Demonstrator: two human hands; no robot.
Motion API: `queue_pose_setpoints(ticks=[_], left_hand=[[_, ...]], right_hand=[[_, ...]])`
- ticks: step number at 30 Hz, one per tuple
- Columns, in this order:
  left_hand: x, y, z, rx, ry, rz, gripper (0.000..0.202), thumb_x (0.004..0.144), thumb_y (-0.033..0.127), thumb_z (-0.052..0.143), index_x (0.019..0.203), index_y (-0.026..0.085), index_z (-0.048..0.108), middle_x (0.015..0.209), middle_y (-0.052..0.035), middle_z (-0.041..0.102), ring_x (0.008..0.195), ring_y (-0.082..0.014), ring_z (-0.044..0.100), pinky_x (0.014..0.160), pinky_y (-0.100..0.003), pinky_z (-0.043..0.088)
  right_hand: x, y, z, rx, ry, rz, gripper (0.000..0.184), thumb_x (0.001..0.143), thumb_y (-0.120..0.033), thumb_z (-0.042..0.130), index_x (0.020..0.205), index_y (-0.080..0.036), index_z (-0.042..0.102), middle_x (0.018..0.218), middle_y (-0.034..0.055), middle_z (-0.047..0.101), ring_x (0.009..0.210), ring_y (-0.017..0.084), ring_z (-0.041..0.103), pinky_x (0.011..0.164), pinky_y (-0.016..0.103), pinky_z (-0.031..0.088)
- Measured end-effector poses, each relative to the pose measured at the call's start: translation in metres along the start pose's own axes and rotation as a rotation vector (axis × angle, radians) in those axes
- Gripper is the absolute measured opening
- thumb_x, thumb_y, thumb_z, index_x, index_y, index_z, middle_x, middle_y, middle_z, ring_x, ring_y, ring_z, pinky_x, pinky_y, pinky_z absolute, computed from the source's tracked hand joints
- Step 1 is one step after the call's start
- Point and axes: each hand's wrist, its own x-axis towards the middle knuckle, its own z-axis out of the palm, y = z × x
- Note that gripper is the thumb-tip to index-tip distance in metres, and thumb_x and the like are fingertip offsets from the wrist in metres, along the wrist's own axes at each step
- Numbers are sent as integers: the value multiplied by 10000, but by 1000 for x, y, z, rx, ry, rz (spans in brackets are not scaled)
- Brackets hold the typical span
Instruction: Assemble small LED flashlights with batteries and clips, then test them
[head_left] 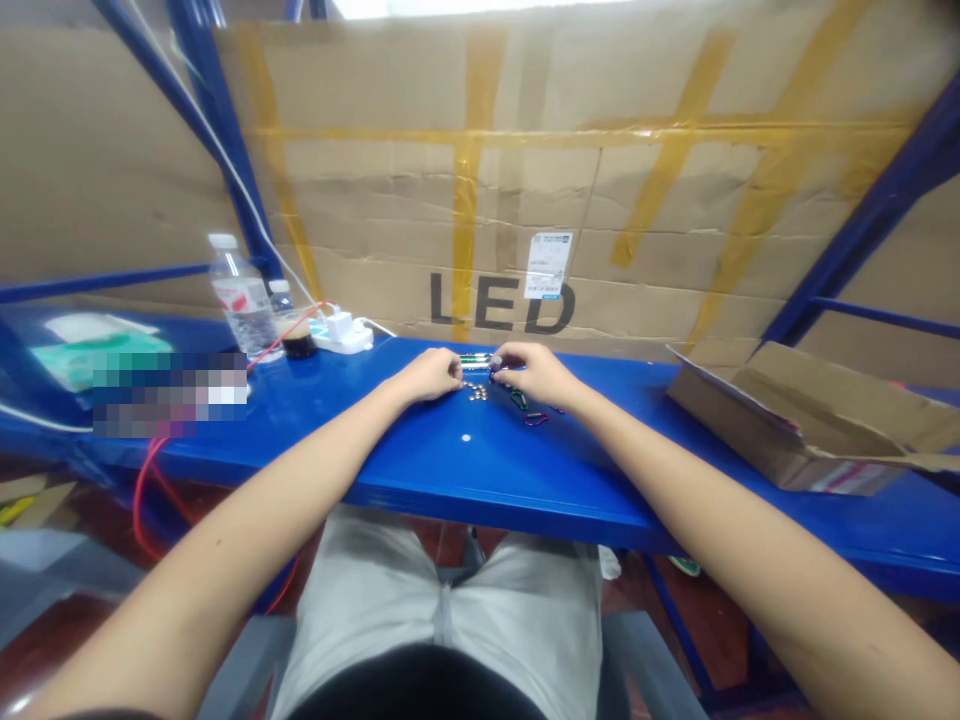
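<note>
My left hand (433, 374) rests on the blue table with its fingers curled together; whatever is in them, if anything, is hidden. Across from it, my right hand (538, 372) has thumb and fingertips closed in a pinch around something small that I cannot make out. Shiny green and silver tubes (475, 361) lie between the hands, just behind the fingertips. Several small round metal pieces, like button cells (478, 394), are scattered below the fingers. A green carabiner (519, 400) and a pink carabiner (537, 419) lie under my right hand. One pale disc (466, 438) sits nearer the front edge.
An open cardboard box (795, 455) stands on the right. To the left are a water bottle (244, 305), a small dark-liquid bottle (292, 325), a white power strip (345, 335) and a green packet (105, 358). A large carton (360, 230) walls off the back.
</note>
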Motion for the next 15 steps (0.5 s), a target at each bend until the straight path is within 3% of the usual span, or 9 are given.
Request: queue_pose_setpoints(ticks=[6,15], left_hand=[[-2,0,-5,31,-44,69,62,737,161,661,757,185,715,764,-22,721,726,-175,646,643,-260,427],[-5,4,-9,81,-81,106,121,747,120,625,767,175,731,749,-28,718,704,-174,640,638,-263,422]], right_hand=[[0,-4,2,-41,-24,-35,76,773,-162,674,848,-173,672,879,41,722,858,204,658,816,337,479],[-1,-3,6,-127,-87,-28,42,795,-151,667,833,-163,654,879,48,718,843,198,644,777,307,458]])
